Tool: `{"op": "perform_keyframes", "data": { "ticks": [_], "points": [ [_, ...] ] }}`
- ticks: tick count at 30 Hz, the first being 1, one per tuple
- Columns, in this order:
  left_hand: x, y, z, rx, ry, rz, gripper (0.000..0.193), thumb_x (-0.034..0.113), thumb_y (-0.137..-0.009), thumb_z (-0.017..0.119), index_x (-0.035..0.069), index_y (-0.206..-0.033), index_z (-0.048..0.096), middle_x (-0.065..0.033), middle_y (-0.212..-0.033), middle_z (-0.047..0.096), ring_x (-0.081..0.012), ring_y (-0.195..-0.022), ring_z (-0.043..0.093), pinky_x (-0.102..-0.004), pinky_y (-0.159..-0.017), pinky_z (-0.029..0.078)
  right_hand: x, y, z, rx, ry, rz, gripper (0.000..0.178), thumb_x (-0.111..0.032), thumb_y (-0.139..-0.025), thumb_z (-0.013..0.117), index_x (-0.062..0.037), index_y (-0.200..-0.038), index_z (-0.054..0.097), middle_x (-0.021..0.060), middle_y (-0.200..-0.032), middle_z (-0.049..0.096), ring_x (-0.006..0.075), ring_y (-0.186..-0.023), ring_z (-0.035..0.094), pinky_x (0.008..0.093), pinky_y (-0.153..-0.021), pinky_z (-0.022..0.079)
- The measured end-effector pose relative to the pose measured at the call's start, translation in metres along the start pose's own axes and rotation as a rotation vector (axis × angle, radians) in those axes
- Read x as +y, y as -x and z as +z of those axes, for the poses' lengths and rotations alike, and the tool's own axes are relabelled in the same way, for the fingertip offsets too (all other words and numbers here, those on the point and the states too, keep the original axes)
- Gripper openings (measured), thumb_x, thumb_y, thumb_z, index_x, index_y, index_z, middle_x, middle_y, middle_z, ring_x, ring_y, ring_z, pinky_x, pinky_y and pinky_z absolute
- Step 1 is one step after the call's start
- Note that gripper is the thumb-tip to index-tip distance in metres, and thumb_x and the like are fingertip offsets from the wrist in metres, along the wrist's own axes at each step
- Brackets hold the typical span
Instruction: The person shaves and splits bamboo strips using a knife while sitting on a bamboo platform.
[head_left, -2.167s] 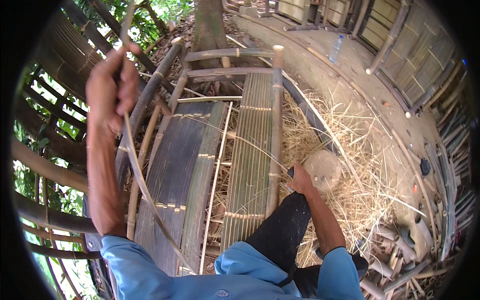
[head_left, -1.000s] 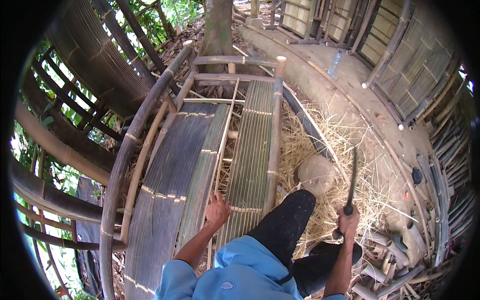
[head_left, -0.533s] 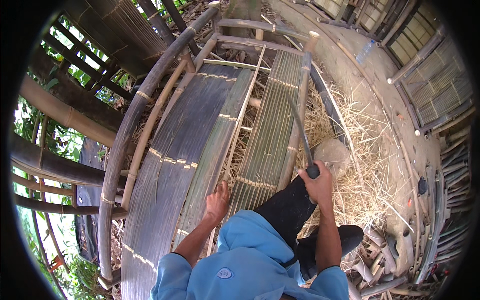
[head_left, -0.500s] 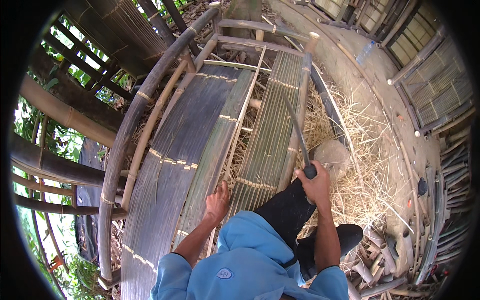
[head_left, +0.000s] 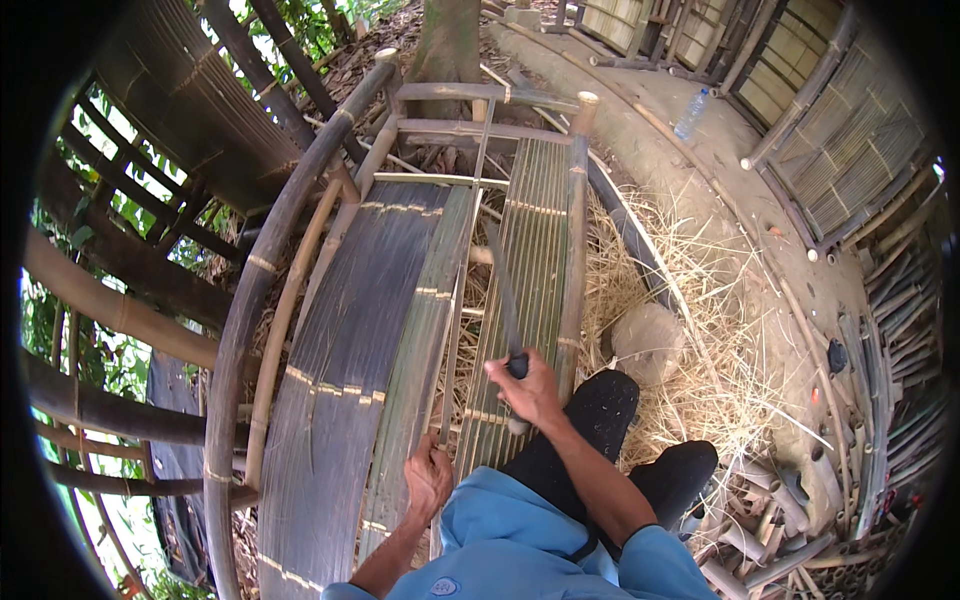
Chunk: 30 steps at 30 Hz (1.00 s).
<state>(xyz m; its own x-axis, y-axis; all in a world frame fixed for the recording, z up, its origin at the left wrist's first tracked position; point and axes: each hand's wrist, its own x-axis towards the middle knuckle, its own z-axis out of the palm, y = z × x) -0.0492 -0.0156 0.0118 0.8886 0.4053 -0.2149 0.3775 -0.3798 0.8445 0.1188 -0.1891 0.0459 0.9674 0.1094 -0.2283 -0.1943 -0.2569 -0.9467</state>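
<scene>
My right hand (head_left: 535,392) is closed around the dark handle of a long-bladed knife (head_left: 509,305). Its blade points away from me over the right-hand slatted part of a bamboo bench (head_left: 575,260). Left of it, my left hand (head_left: 429,477) is closed, its fingers curled on the near part of a long thin bamboo strip (head_left: 484,140). That strip runs away from me along the gap between the bench's two slatted parts. The knife blade is to the right of the strip, apparently apart from it. Dark split-bamboo slats (head_left: 345,310) with pale bindings lie left of my left hand.
A thick bamboo rail (head_left: 250,270) curves along the bench's left side. Pale shavings (head_left: 690,390) cover the ground at right, around a round stone-like block (head_left: 647,342). Cut bamboo pieces (head_left: 790,510) lie at lower right. A plastic bottle (head_left: 690,115) stands farther off; a tree trunk (head_left: 448,45) rises behind the bench.
My right hand has moved left with the knife, from beside the bench to over its slats. The left hand stays on the strip. The view has shifted, so the bench appears lower.
</scene>
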Motion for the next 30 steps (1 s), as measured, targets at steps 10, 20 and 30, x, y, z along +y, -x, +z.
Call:
{"op": "perform_keyframes", "data": {
  "ticks": [10,20,30],
  "points": [
    [0.033,0.022,-0.023,-0.314,0.542,-0.276,0.033,0.029,-0.105,0.054,-0.002,-0.098,0.064,-0.0070,-0.054,0.055,-0.0147,-0.041,0.050,-0.0288,-0.040,0.039,-0.018,-0.032,0.055,-0.032,-0.446,-0.091,0.034,-0.007,-0.087,0.072,0.0022,-0.107,0.047,0.0067,-0.075,0.060,0.0180,-0.061,0.067,0.0316,-0.050,0.053],
    [-0.028,0.099,-0.034,-0.165,0.260,-0.204,0.036,0.032,-0.103,0.058,0.000,-0.088,0.063,-0.0011,-0.049,0.048,-0.0086,-0.039,0.042,-0.0274,-0.038,0.031,-0.007,-0.044,0.044,-0.111,-0.288,0.006,0.034,-0.005,-0.089,0.072,-0.0003,-0.105,0.043,0.0083,-0.079,0.057,0.0233,-0.069,0.072,0.0349,-0.054,0.058],
    [0.014,0.106,-0.042,-0.082,0.327,-0.333,0.035,0.028,-0.100,0.062,0.000,-0.079,0.062,0.0008,-0.050,0.048,-0.0064,-0.042,0.041,-0.0273,-0.039,0.028,-0.001,-0.044,0.052,-0.150,-0.348,0.057,0.039,-0.005,-0.087,0.075,-0.0014,-0.108,0.043,0.0095,-0.080,0.061,0.0237,-0.070,0.074,0.0356,-0.053,0.060]
  ]
}}
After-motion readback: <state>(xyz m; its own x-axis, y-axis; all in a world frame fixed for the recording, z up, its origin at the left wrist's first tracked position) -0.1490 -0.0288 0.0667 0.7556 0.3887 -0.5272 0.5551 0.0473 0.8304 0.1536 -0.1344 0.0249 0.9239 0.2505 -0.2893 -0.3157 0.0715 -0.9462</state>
